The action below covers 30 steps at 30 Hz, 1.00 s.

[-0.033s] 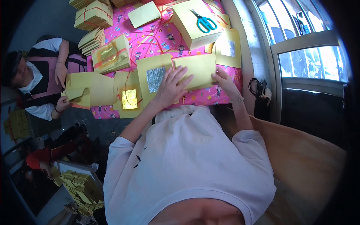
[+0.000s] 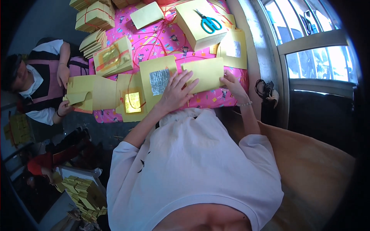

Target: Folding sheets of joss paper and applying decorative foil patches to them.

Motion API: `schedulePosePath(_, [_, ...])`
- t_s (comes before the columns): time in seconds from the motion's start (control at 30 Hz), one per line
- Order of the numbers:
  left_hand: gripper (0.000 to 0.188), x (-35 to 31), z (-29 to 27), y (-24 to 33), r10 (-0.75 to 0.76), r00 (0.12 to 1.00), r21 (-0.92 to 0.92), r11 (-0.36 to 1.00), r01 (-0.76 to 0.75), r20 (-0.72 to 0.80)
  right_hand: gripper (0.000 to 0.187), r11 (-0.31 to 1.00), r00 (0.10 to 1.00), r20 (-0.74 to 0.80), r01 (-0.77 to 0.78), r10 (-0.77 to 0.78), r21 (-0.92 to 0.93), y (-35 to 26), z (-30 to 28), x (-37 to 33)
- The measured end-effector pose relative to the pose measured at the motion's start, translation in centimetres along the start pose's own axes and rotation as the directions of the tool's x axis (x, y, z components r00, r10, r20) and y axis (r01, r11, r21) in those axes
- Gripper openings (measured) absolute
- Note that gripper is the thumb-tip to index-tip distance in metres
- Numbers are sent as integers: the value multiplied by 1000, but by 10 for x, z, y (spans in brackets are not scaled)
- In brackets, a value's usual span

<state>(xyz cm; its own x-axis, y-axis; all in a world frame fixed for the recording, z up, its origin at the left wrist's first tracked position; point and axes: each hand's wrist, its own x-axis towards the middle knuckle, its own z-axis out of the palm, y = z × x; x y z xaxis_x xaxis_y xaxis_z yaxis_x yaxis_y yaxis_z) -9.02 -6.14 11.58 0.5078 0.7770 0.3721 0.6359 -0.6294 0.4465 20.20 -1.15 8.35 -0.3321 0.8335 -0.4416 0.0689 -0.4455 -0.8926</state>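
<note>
A pale yellow sheet of paper (image 2: 208,74), seemingly folded, lies in front of me on the pink patterned tablecloth (image 2: 211,99). My left hand (image 2: 178,87) rests on its left part, fingers stretched out and flat. At the sheet's right edge, my right hand (image 2: 231,82) pinches the paper between thumb and fingers. Just left of my left hand lies a yellow paper with a silver foil square (image 2: 158,81), partly under that hand. Another paper beside it carries a gold foil square (image 2: 133,102).
Teal-handled scissors (image 2: 210,25) lie on a tall paper stack (image 2: 192,29). Several tied bundles (image 2: 94,17) stand at the far left. Red string (image 2: 148,38) crosses the cloth. A co-worker's hand (image 2: 64,104) holds paper at left. A barred window (image 2: 320,57) is on the right.
The yellow sheet and my right hand have shifted slightly to the right. My left hand stays nearly in place, its fingers still flat on the paper.
</note>
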Motion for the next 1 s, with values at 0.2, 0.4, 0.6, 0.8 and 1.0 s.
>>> schedulePosePath(0.2, [65,-15,26,0,-20,995,-42,999,24,93,15,996,999,-18,37,-39,-79,91,-33,10])
schedulePosePath(0.4, [60,-7,50,-3,-77,975,16,997,75,210,16,988,974,-225,-60,27,-143,118,-13,40])
schedulePosePath(0.6, [65,6,91,-14,-177,906,203,974,104,384,16,965,948,-315,-115,37,-235,133,-12,56])
schedulePosePath(0.8, [38,12,129,-22,-126,938,290,956,28,324,21,940,921,-390,-145,14,-310,157,-17,68])
schedulePosePath(1.0, [31,14,143,-28,-175,912,296,953,62,372,21,906,905,-422,-129,-59,-403,169,-18,71])
